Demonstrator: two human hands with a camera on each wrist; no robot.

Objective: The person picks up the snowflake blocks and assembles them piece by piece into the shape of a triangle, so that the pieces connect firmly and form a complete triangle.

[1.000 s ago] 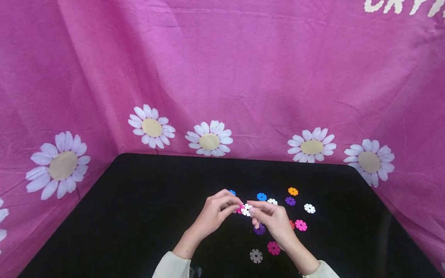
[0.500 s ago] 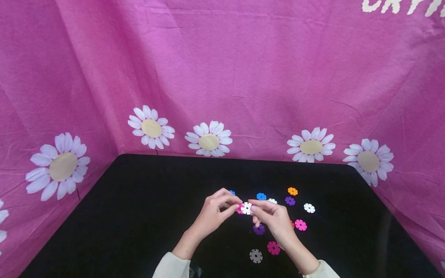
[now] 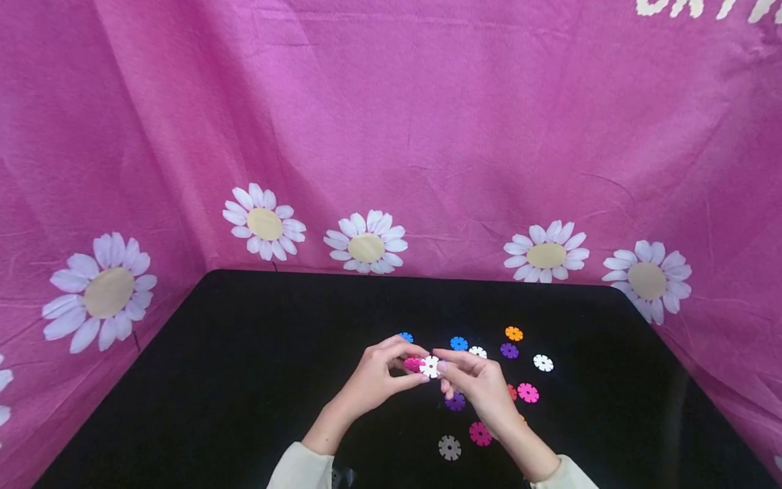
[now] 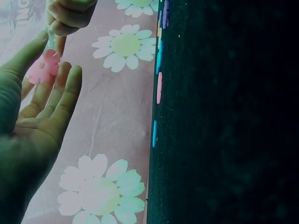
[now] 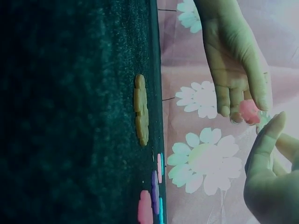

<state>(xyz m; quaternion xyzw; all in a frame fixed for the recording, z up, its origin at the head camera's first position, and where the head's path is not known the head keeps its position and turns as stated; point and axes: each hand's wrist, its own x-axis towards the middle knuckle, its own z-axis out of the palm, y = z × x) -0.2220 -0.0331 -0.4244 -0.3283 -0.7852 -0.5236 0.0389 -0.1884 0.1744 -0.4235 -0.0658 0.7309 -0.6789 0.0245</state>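
Note:
In the head view, my left hand [image 3: 375,375] has its thumb and index finger round a pink notched interlocking disc [image 3: 413,365]. A white notched disc [image 3: 430,367] overlaps or joins the pink one's right side; the exact joint is too small to make out. My right hand [image 3: 478,385] pinches the white disc at its right edge. From the left wrist, the pink disc [image 4: 44,66] shows between the left thumb and fingers, the other left fingers loosely extended. The right wrist view has the pink disc [image 5: 249,112] beside the left thumb, with the right fingertips close by.
On the black table [image 3: 275,353] lie more notched discs: a grey one [image 3: 449,447], a magenta one [image 3: 480,433], a pink one [image 3: 528,392], a white one [image 3: 543,363], an orange one [image 3: 514,333] and several others. A pink flowered cloth [image 3: 427,136] hangs behind.
The left thumb has moved lower, away from the index finger, so more of the pink disc shows. Both joined-looking discs have shifted slightly left. The right hand keeps its pinch.

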